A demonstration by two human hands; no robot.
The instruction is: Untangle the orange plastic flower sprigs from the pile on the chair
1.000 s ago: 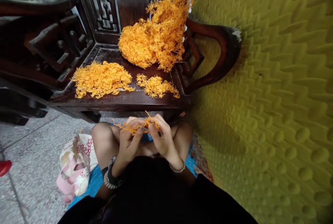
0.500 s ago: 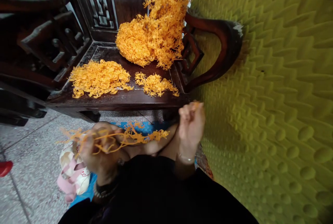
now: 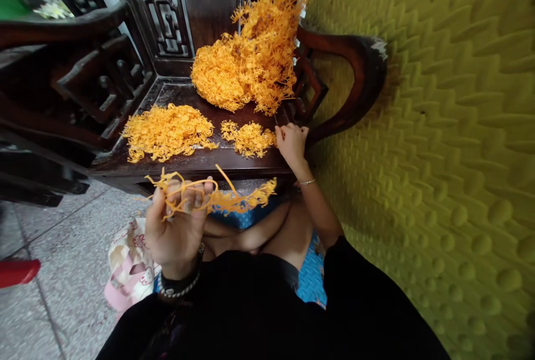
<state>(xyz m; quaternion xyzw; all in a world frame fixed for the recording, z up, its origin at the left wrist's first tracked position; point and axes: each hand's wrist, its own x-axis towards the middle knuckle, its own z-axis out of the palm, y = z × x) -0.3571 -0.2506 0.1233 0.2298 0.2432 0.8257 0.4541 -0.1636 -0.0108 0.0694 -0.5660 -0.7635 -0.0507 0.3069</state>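
Note:
My left hand [image 3: 179, 232] is raised in front of the seat, palm up and fingers curled round a bunch of thin orange branching strands [image 3: 242, 199]. The bunch's frilly ends trail off to the right. My right hand [image 3: 292, 145] rests at the seat's front right corner, fingers bent down and drawn together beside the small pile of orange pieces [image 3: 251, 140]. What its fingertips hold, if anything, is hidden. To the left on the seat lies a wider, flat pile of orange pieces [image 3: 167, 132].
A large heap of orange strands [image 3: 259, 53] stands at the back of the dark wooden chair [image 3: 196, 169]. Its curved armrest [image 3: 368, 76] borders a green textured wall covering [image 3: 451, 126]. A pink-and-white bag [image 3: 129, 271] and a red object [image 3: 19, 272] are on the floor at left.
My right hand has moved up and forward from above my lap to the seat beside the small pile. My left hand has shifted up and right, still holding the orange strands.

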